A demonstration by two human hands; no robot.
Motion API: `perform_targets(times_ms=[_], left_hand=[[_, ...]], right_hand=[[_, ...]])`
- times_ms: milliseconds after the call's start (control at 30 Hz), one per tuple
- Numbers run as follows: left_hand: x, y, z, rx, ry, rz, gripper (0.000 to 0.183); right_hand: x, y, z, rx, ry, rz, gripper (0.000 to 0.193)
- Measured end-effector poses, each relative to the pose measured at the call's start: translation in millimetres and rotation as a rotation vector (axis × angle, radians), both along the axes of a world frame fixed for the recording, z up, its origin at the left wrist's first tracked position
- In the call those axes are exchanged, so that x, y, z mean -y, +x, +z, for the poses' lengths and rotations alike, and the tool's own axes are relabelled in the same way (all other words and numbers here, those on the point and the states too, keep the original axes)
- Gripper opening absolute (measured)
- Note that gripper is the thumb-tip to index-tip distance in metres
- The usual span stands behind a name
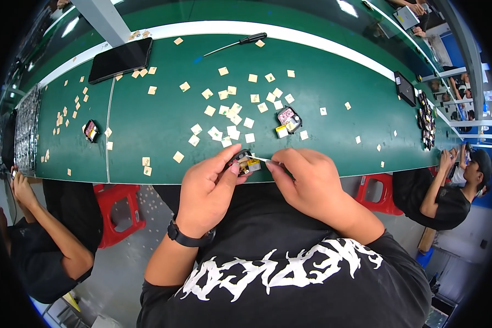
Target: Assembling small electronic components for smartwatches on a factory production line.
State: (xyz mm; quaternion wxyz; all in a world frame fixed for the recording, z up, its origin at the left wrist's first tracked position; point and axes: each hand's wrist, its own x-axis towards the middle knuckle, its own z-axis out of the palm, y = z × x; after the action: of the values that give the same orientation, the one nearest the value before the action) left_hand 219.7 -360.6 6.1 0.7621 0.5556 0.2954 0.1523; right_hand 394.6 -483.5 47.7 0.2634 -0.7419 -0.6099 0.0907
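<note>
Both hands (205,183) (310,177) close together at black device (247,165)

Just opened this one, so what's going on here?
A person's left hand holds a small black gadget with its inside exposed, at the near edge of a green table. The right hand pinches a thin pale stick, its tip at the gadget; whether it touches is too small to tell. A similar open gadget lies just beyond the hands, among scattered pale squares, and a screwdriver rests near the far edge.
</note>
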Motion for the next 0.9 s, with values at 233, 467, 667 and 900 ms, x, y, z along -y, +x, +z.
perform_targets(times_ms=[233,467,667,900], left_hand=[[3.4,0.8,-3.6,0.004,0.131,0.032,0.034],[4.6,-0.6,-3.9,0.000,0.273,0.030,0.032],[0.1,-4.4,1.1,0.060,-0.091,0.050,0.033],[-1.5,-5.9,9.5,0.070,-0.275,0.056,0.034]], right_hand=[[0.9,-2.0,-1.5,0.060,-0.038,0.033,0.013],[0.0,-3.0,-4.7,0.050,-0.024,0.053,0.014],[0.6,-4.8,-9.0,-0.044,-0.046,0.054,0.014],[4.6,-3.4,-16.7,-0.824,-0.098,-0.155,0.021]])
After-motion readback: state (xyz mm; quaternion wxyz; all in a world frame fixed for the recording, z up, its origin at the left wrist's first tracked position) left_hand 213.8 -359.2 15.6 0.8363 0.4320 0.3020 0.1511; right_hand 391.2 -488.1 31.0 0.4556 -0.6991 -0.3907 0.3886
